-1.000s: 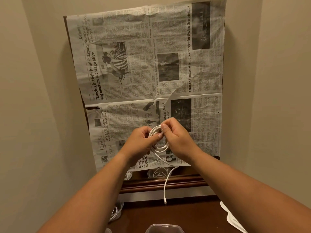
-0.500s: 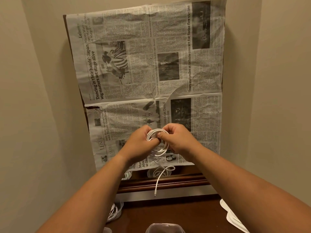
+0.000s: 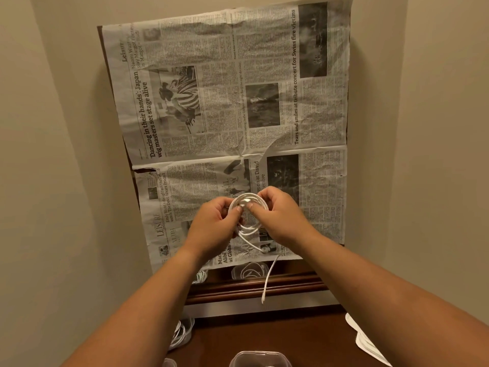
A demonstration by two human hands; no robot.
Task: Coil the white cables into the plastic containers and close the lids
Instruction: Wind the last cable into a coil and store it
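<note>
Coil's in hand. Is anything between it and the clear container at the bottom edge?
Nothing visible blocks the way. The left hand and right hand hold the cable coil up; only the wooden surface lies before the clear container. The coil's loose tail dangles between them.

Warm, dim indoor light falls evenly, with soft shadows beside the newspaper (image 3: 238, 102) on both walls (image 3: 66, 154). Its print reads sharp at centre; wide-angle distortion stretches the forearms (image 3: 148, 300) toward the lower corners.
</note>
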